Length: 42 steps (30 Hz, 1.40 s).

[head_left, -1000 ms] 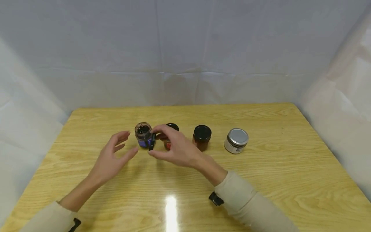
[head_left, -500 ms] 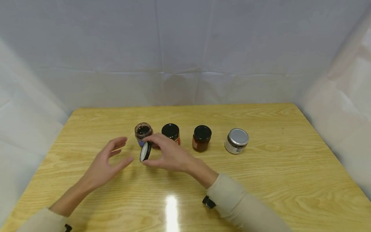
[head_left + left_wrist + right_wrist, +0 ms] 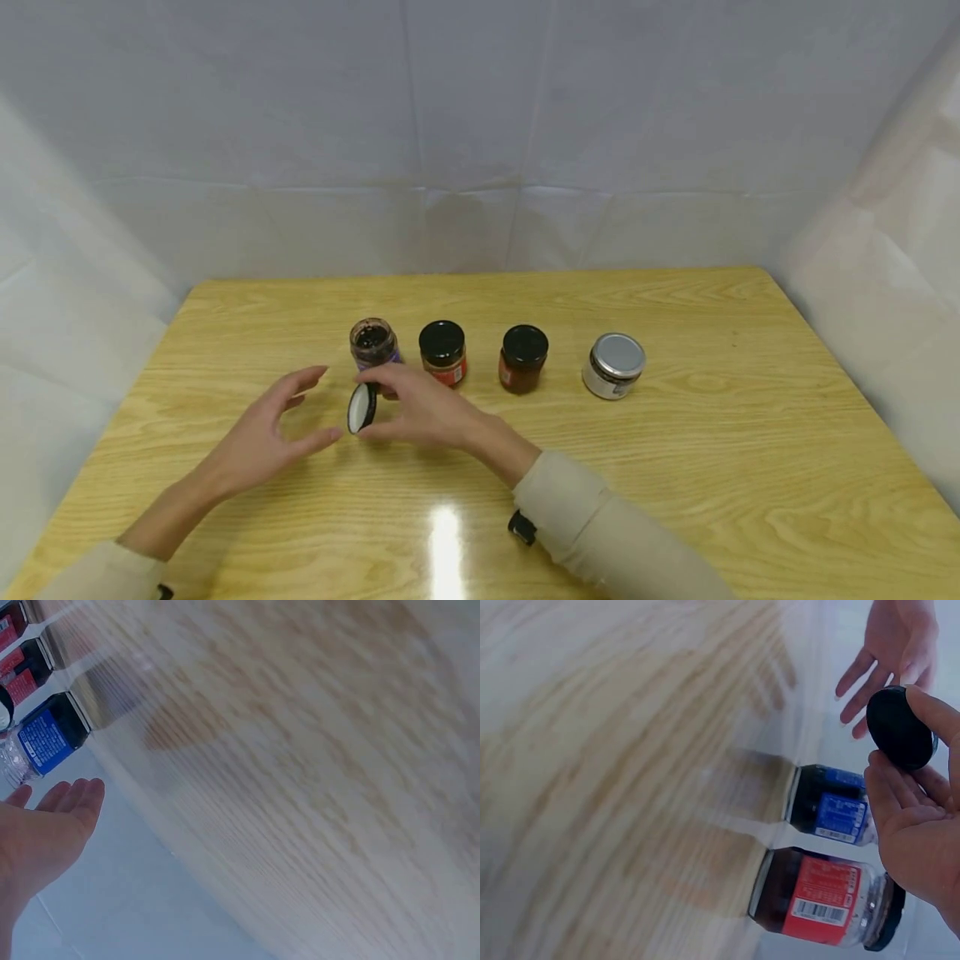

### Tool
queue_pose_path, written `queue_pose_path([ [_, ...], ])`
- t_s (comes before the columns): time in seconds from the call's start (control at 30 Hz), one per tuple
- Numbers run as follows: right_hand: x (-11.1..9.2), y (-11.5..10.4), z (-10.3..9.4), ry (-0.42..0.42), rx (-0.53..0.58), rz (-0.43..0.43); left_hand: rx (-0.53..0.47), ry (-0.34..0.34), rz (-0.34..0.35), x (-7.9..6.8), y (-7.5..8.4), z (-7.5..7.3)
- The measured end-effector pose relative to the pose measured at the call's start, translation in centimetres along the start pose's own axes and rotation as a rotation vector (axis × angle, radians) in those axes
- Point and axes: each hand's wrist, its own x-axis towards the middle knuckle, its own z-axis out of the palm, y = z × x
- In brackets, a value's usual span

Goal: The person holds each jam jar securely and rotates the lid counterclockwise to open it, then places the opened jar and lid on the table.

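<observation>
The round black lid with a white inside (image 3: 362, 408) is tipped on edge in the air above the yellow wood-grain table (image 3: 712, 483), its white face turned toward 9 o'clock. Read the hours in the head view, with the lid at the centre of the dial and 12 pointing away from you. Starting from the left, your left hand (image 3: 258, 437) lies between 8 and 9, released, its fingers slightly bent and its thumb spread away from them; the thumb tip is near the lid, and your left wrist view shows a gap between them. At 12, just beyond the lid, you have an upright clear glass jar with a blue-purple label (image 3: 373, 340), its mouth uncovered, dark contents inside and dark smears around the rim. Your right hand (image 3: 427, 408) hides part of that jar's lower body; at 3, it grasps the lid, pinching the edge between thumb and fingertips. At 2 stands an upright glass jar with a red label and a black cap (image 3: 442, 354). Farther out, between 2 and 3, you see an upright reddish-brown jar with a black cap (image 3: 522, 358). Nearly at 3, well apart from the lid, stands a squat, pale-labelled jar with a silver cap (image 3: 613, 367)
</observation>
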Motion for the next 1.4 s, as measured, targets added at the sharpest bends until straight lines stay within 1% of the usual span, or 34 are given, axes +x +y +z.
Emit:
queue_pose_path([
  [0.07,0.3,0.1,0.3,-0.016,-0.006,0.012,0.019,-0.014,-0.008,-0.1,-0.1,-0.1],
  [0.23,0.9,0.4,1.2,-0.039,-0.065,0.049,0.055,-0.052,-0.021,-0.2,-0.2,-0.3],
  [0.4,1.5,0.5,1.8,-0.068,-0.135,0.076,0.102,-0.063,-0.004,-0.3,-0.5,-0.2],
  [0.53,1.7,0.5,2.0,-0.097,-0.186,0.093,0.134,-0.075,0.005,-0.4,-0.7,-0.2],
  [0.77,1.8,1.0,2.3,-0.116,-0.203,0.109,0.172,-0.088,0.009,-0.6,-0.8,-0.1],
  [0.97,1.8,0.9,2.2,-0.125,-0.233,0.115,0.276,-0.078,0.043,-1.0,-1.1,-0.1],
  [1.07,1.9,0.8,2.3,-0.128,-0.281,0.107,0.329,-0.075,0.062,-1.1,-1.3,0.0],
  [1.2,2.0,0.6,2.5,-0.132,-0.354,0.117,0.389,-0.072,0.085,-1.2,-1.3,0.0],
  [1.4,2.2,0.3,2.6,-0.119,-0.405,0.141,0.483,-0.090,0.113,-1.1,-1.0,-0.5],
])
